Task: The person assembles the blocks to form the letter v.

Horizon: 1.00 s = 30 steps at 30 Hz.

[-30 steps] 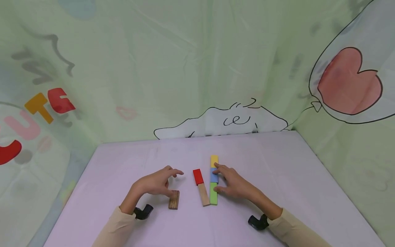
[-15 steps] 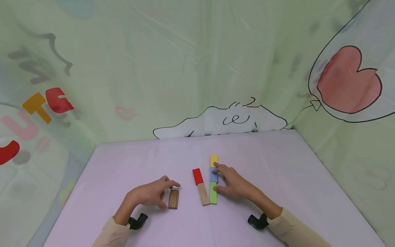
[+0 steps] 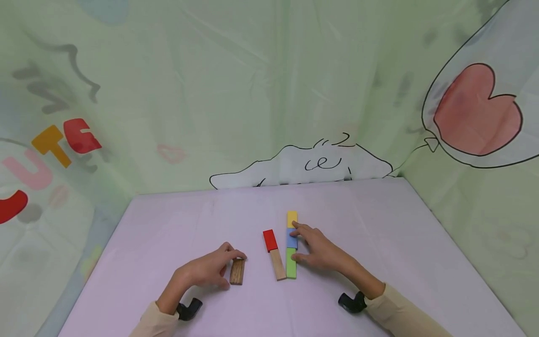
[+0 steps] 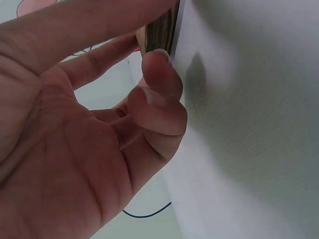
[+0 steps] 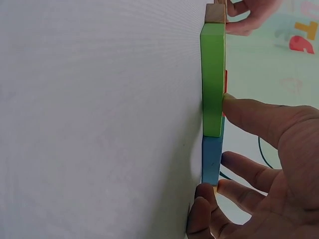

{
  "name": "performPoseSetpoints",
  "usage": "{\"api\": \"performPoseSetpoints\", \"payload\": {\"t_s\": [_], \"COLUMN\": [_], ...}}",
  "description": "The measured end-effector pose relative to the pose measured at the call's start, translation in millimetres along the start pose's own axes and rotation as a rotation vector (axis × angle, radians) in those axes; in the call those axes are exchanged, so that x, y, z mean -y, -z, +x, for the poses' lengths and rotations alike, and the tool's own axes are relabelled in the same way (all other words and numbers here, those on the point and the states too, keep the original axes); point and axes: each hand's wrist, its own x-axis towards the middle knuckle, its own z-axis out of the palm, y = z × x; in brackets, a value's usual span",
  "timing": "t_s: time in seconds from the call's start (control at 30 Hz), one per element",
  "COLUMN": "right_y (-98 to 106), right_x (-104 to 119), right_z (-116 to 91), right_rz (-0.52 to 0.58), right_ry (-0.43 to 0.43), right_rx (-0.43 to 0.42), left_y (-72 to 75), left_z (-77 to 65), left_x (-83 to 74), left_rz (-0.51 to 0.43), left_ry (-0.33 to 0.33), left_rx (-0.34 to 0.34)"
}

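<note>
In the head view my left hand (image 3: 210,268) is at a dark brown wooden block (image 3: 237,272). The index fingertip meets its far end and the thumb lies by its near left corner. Up close in the left wrist view, the dark block (image 4: 162,32) is partly hidden by fingers. My right hand (image 3: 321,249) rests fingertips on a straight row: yellow block (image 3: 292,216), blue block (image 3: 291,242), green block (image 3: 291,267). Its thumb touches the green block's top edge in the right wrist view. Left of that row, a red block (image 3: 270,240) meets a light wooden block (image 3: 278,266) end to end, slanting.
The blocks lie flat on a pale lilac tabletop (image 3: 358,215). A light green printed curtain (image 3: 236,93) stands behind and at both sides. Black wrist cameras (image 3: 353,303) sit under both wrists. The light block's near end meets the green block's near end.
The left hand has drawn back to the left and nearer, and its index finger has come down to the dark block's far end. The right hand and all the blocks stay put.
</note>
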Motion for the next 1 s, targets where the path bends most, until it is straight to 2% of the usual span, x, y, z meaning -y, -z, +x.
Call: {"api": "performPoseSetpoints", "payload": {"t_s": [0.33,0.63,1.0], "right_y": [-0.4,-0.4,-1.5], "right_x": [-2.2,-6.0,-5.8], "right_z": [0.2,-1.4,0.5], "right_rz": [0.000,0.005,0.007], "right_ry": [-0.001,0.049,0.027], "right_rx": [-0.001,-0.005,-0.001], "left_y": [-5.7,-7.6,-9.4], "left_z": [-1.1,-2.0,-2.6], "left_x": [-1.9,-1.4,0.5], "left_rz": [-0.016,-0.004,0.011], "left_ry": [-0.002,0.001,-0.016], "left_rx": [-0.042,-0.059,-0.078]}}
